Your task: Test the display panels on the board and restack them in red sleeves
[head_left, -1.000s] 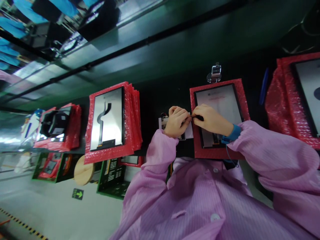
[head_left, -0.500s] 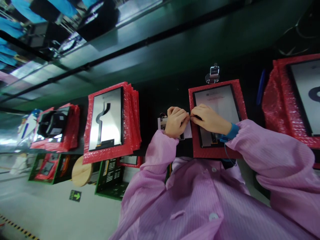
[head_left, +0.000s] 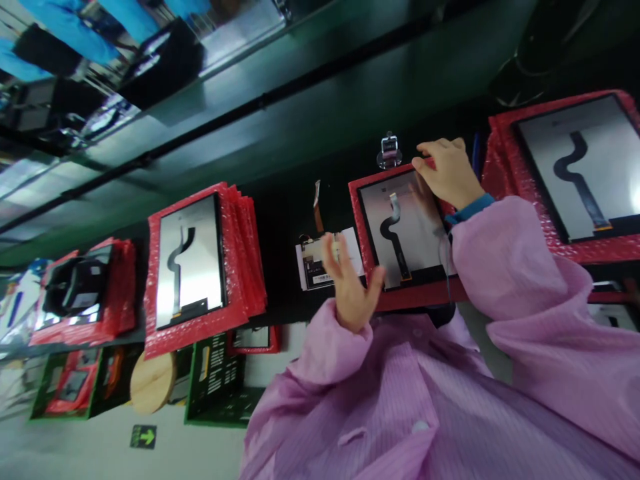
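Note:
A grey display panel (head_left: 425, 230) with a black S-shaped flex cable (head_left: 393, 235) lies on a red bubble-wrap pad (head_left: 361, 210) straight in front of me. My right hand (head_left: 449, 172), with a blue wrist strap, curls over the pad's far right corner, thumb on the red border. My left hand (head_left: 350, 288) hovers at the pad's near left corner with fingers spread and nothing in it. Just left of the pad a small circuit board (head_left: 317, 264) rests on a white sheet.
A stack of red pads topped by a similar panel (head_left: 189, 260) sits to the left, another (head_left: 575, 167) to the right. Farther left is a red stack with a black object (head_left: 75, 287). Green crates (head_left: 215, 383) and a round wooden stool (head_left: 150, 381) stand below the bench edge.
Both hands were pinched together at the panel's left edge. They have parted: the right went to the far corner, the left drew back and spread. The flex cable now shows on the panel.

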Available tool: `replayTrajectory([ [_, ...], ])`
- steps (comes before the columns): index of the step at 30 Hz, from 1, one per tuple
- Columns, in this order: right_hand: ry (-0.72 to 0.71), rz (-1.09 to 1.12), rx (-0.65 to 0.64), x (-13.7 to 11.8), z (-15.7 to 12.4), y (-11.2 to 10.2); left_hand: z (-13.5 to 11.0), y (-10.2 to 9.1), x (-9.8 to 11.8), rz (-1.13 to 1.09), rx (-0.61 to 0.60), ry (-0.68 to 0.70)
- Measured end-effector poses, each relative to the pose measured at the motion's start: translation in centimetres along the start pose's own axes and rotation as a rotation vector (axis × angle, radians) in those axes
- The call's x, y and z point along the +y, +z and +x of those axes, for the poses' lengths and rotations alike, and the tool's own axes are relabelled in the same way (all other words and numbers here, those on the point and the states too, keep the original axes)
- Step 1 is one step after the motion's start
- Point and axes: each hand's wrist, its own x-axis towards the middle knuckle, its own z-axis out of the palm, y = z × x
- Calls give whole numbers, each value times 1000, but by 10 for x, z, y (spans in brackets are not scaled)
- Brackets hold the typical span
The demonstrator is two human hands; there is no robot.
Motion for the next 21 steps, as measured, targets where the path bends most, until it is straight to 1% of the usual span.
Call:
replayTrajectory([
  [1, 8, -83, 38, 9, 3, 5, -11, 5, 7, -7, -110, 32],
  [2, 9, -134, 64, 15, 5, 11, -20, 10, 12, -13, -192, 54],
  [3, 3, -161, 82, 19, 7, 17, -27, 14, 15, -16, -243, 68],
  [4, -4, -176, 97, 22, 8, 23, -33, 18, 16, -17, -264, 75],
  [6, 9, -193, 103, 22, 11, 32, -38, 23, 15, -21, -254, 77],
  [9, 89, -197, 37, 19, 17, 33, -38, 24, 11, -49, -251, 60],
  [12, 130, -92, -12, 14, 21, 16, -36, 22, 12, -75, -263, 26],
  [15, 77, 184, 10, 1, 15, -12, -36, 20, 16, -94, -240, -34],
  [16, 48, 287, 41, -5, 11, -21, -36, 20, 17, -101, -223, -53],
  [18, 2, 437, 146, -15, 2, -35, -34, 21, 18, -137, -188, -94],
  [19, -6, 487, 215, -18, -3, -40, -31, 21, 18, -186, -169, -123],
  [21, 4, 543, 362, -19, -7, -42, -23, 21, 17, -360, -119, -208],
])
